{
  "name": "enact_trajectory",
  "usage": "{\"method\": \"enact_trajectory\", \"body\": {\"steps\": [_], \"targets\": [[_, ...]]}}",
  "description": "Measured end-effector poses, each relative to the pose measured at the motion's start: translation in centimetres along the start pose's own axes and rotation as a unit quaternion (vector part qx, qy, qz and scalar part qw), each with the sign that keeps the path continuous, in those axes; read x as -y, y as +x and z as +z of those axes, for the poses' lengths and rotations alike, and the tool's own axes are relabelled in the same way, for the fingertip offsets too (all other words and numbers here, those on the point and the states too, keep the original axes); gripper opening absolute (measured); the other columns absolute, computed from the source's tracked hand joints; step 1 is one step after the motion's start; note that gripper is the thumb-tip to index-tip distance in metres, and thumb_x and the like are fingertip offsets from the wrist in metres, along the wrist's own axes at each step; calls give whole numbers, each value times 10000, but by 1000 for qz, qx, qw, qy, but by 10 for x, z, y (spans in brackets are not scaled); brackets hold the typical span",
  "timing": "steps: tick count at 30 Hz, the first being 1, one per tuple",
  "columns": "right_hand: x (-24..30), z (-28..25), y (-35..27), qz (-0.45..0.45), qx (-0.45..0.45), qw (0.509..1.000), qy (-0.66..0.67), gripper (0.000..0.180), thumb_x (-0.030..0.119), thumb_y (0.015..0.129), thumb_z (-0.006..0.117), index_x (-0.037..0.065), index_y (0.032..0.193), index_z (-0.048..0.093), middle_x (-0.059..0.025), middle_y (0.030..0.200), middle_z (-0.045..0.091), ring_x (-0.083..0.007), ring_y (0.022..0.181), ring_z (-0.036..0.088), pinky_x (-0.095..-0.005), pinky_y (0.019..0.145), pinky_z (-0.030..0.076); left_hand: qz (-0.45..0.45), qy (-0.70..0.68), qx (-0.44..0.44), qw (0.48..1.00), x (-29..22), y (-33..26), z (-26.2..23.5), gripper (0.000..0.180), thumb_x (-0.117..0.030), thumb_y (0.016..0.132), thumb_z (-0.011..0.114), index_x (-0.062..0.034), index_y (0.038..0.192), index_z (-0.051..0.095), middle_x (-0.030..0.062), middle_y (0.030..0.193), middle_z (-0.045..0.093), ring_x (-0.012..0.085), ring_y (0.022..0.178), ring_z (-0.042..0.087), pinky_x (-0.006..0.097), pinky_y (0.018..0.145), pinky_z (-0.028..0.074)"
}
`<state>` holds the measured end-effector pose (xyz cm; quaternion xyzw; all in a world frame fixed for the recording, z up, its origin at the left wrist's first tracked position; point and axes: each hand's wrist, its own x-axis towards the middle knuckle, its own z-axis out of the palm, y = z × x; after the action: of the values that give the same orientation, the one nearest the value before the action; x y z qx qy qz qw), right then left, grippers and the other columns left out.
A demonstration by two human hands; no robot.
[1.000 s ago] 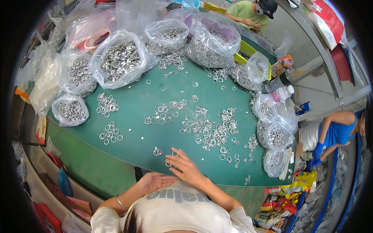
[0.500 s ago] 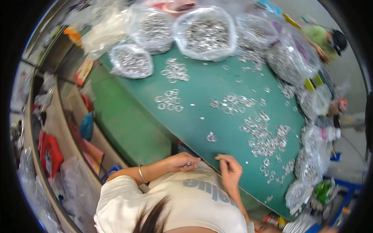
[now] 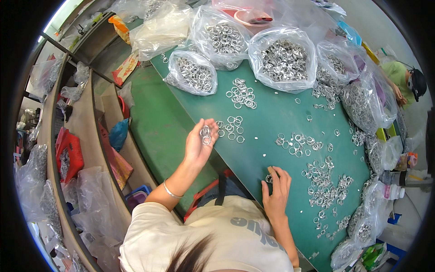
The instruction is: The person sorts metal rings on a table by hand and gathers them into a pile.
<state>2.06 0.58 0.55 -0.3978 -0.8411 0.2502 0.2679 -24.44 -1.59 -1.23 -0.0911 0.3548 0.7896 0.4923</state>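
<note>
My left hand [image 3: 199,144] is raised over the near left part of the green table [image 3: 272,113] and holds a small bunch of silver metal rings [image 3: 205,134] in its fingers. A loose group of rings [image 3: 231,128] lies just beyond it. My right hand [image 3: 276,192] rests on the table's near edge, fingertips on a ring [image 3: 268,178] there. To its right spreads a scatter of rings [image 3: 321,186].
Several clear plastic bags of rings [image 3: 283,59] line the far and right edges of the table. Wooden shelves [image 3: 77,136] with bags and red packets stand at the left. Another person in green [image 3: 403,81] sits beyond the table at the far right.
My left hand has lifted from beside my right hand and moved left and away, now with rings in it. The view has swung, and my right hand stays at the table edge.
</note>
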Motion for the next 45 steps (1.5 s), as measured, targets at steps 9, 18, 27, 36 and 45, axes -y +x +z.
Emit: {"method": "enact_trajectory", "body": {"steps": [9, 18, 27, 36, 45], "targets": [[-4, 1, 21, -25, 54, 998, -3, 387, 17, 760, 660, 9, 1135, 566, -145, 1178, 502, -354, 1119, 460, -438, 927, 385, -53, -120, -11, 991, -11, 29, 38, 323, -195, 972, 433, 47, 1182, 466, 179, 1017, 595, 276, 871, 611, 333, 668, 559], [-6, -2, 17, -36, 81, 996, -26, 412, 75, 738, 702, 40, 1130, 583, -130, 1188, 505, -342, 1130, 457, -428, 924, 365, 93, 390, 139, 905, -15, 93, 64, 237, -198, 949, 532, 12, 1013, 622, 20, 820, 606, 133, 652, 542, 244, 539, 453], [-22, 1, -2, 5, 56, 997, -46, 438, 151, 691, 770, 66, 1093, 618, -104, 1057, 532, -293, 887, 477, -398, 770, 398, 433, 667, 256, 549, 15, 151, 64, 201, -81, 895, 509, -80, 1072, 605, 110, 1015, 538, 271, 994, 488, 365, 875, 384], [-22, -6, -6, 48, 1, 999, 14, 507, 89, 648, 788, 3, 1104, 585, -159, 1058, 530, -346, 965, 501, -400, 834, 426, 271, 509, 341, 742, -8, 136, 49, 425, 4, 906, 369, -4, 1331, 391, 126, 1326, 481, 219, 1294, 405, 334, 1096, 259], [-29, -22, -11, 99, 33, 993, 51, 557, 106, 664, 785, 25, 1172, 572, -123, 1080, 517, -296, 901, 524, -369, 762, 451, 358, 627, 297, 624, -9, 56, 60, 384, -4, 884, 459, -4, 1267, 493, 144, 1312, 510, 263, 1268, 444, 346, 1070, 302]]}}
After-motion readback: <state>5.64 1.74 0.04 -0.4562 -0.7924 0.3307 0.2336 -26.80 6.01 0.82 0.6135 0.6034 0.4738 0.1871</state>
